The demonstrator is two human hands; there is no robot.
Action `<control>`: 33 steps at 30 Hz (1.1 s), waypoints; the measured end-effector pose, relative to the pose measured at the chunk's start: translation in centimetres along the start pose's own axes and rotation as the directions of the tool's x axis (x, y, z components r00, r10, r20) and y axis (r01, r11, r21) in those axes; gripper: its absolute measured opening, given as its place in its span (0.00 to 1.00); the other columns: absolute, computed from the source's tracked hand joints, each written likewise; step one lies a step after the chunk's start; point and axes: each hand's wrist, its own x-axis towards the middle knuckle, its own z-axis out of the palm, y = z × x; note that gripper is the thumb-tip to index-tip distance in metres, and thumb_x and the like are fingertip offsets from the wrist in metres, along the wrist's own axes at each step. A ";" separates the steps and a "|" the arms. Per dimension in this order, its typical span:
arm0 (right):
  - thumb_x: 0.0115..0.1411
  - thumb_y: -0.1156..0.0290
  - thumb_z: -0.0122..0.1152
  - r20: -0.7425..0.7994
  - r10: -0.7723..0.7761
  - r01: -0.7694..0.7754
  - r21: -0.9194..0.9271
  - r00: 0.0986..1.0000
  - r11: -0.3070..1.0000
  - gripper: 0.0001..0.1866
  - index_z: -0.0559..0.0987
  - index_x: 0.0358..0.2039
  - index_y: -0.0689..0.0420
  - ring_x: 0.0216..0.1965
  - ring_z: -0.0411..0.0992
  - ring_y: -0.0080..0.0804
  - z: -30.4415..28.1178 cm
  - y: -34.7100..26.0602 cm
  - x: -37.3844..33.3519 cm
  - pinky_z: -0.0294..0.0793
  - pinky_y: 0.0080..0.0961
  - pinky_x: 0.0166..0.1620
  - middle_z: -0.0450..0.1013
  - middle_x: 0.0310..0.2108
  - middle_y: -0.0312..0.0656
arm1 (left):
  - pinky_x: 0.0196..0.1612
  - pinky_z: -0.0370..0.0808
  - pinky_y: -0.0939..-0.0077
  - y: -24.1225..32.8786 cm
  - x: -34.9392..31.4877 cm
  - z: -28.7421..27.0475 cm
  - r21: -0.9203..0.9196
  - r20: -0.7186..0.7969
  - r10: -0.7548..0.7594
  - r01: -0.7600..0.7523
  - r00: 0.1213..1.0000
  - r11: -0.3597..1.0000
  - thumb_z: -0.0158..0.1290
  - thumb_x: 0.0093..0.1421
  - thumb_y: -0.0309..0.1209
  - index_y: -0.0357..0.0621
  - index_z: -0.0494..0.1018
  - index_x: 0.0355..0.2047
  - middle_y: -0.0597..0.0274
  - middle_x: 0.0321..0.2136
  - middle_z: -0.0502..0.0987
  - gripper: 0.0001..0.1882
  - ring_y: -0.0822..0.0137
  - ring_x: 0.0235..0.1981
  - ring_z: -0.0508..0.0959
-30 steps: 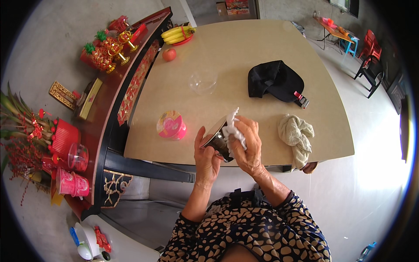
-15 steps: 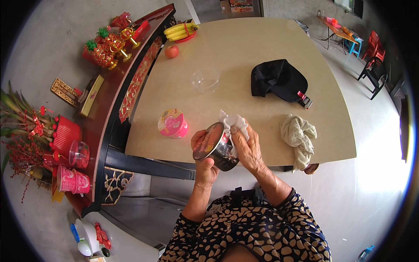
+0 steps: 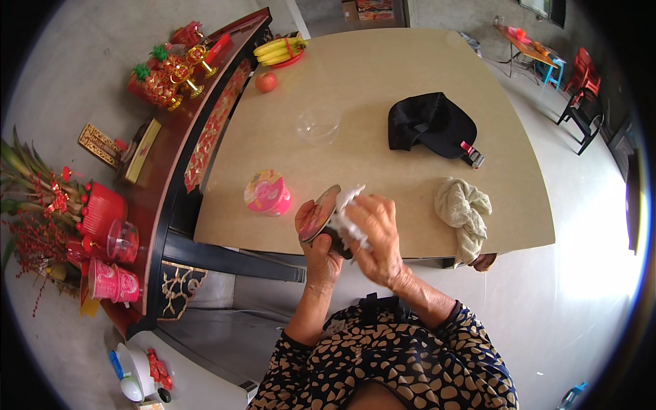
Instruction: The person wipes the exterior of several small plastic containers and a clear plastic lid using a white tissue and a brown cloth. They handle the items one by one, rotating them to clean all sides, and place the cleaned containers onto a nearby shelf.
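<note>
Tilted over the table's near edge is a dark instant noodle cup (image 3: pixel 321 215), its printed lid facing up and to the left. My left hand (image 3: pixel 320 256) grips the cup round its lower left, thumb along the rim. A crumpled white tissue (image 3: pixel 347 217) is bunched in my right hand (image 3: pixel 380 239), which presses it to the cup's right side and covers much of the wall. Left of the cup, a pink instant noodle cup (image 3: pixel 268 193) stands upright on the table.
On the table (image 3: pixel 355 75) are a clear plastic bowl (image 3: pixel 318 126), a black cap (image 3: pixel 434 126), a knotted beige towel (image 3: pixel 463 212), an apple (image 3: pixel 266 82) and bananas (image 3: pixel 281 49) on a red plate. A dark red altar table (image 3: pixel 160 198) with decorations adjoins the left side.
My right hand has slid the tissue across the cup's side towards the lid's rim. The cup has turned, showing less of its side wall. The view has shifted slightly.
</note>
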 end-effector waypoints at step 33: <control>0.53 0.71 0.61 -0.052 -0.028 0.031 0.076 0.998 0.997 0.22 0.71 0.49 0.57 0.48 0.64 0.46 0.4 -1.5 -0.6 0.61 0.41 0.52 0.68 0.50 0.46 | 0.54 0.75 0.70 1.1 -2.2 -1.3 -0.192 0.055 -0.075 0.084 0.996 0.978 0.71 0.42 0.41 0.52 0.53 0.59 0.64 0.52 0.64 0.48 0.65 0.54 0.69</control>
